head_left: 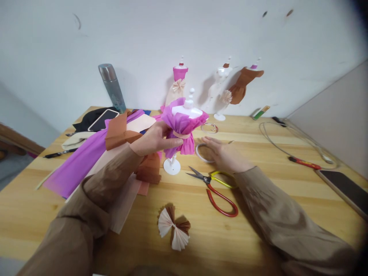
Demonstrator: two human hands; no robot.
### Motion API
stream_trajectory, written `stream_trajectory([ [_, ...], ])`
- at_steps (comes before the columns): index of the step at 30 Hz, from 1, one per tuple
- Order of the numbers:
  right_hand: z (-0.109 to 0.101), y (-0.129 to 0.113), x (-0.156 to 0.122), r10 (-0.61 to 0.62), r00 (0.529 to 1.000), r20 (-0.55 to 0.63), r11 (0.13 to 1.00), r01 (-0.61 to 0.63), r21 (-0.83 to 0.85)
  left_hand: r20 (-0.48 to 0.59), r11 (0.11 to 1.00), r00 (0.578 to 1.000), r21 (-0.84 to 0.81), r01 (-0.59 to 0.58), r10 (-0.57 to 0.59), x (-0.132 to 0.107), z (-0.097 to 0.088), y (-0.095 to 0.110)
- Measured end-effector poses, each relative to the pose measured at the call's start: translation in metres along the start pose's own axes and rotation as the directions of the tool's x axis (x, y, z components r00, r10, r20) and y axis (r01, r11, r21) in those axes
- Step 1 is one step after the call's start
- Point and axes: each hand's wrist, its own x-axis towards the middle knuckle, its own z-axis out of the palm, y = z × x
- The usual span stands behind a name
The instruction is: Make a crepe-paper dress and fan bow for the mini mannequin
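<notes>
My left hand is closed round the waist of a small white mannequin dressed in purple and pink crepe paper, standing on its round base. My right hand lies flat on the wooden table with fingers stretched out, resting on a white tape roll. Red and yellow handled scissors lie just in front of the right hand. A folded paper bow in cream and brown lies nearer to me.
Sheets of purple, brown and cream crepe paper pile at the left. Two dressed mannequins stand by the wall, next to a steel bottle. A phone, a red tool and a cable lie at the right.
</notes>
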Motion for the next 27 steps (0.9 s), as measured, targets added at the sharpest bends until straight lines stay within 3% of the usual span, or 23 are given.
stream_trajectory([
  [3, -0.005, -0.004, 0.0, -0.055, 0.996, -0.064, 0.998, 0.052, -0.043, 0.041, 0.998, 0.999, -0.06, 0.017, -0.014, -0.001, 0.001, 0.0],
  [7, -0.015, -0.014, 0.0, -0.035, 0.998, -0.05, 0.995, 0.03, -0.093, 0.026, 0.995, 1.0, -0.098, 0.008, -0.005, -0.003, 0.004, 0.004],
  [15, -0.013, -0.026, 0.0, -0.029, 0.998, -0.048, 0.992, 0.023, -0.122, -0.047, 0.997, 0.996, 0.026, -0.077, 0.078, -0.003, 0.007, -0.001],
  [21, -0.015, -0.036, -0.001, -0.083, 0.996, -0.042, 0.996, 0.082, -0.032, -0.066, 0.993, 0.992, 0.052, -0.104, 0.107, -0.002, 0.008, -0.007],
  [27, -0.022, -0.052, -0.003, -0.146, 0.989, -0.035, 0.986, 0.148, 0.08, -0.078, 0.999, 0.997, -0.017, -0.03, 0.028, 0.0, 0.007, -0.006],
])
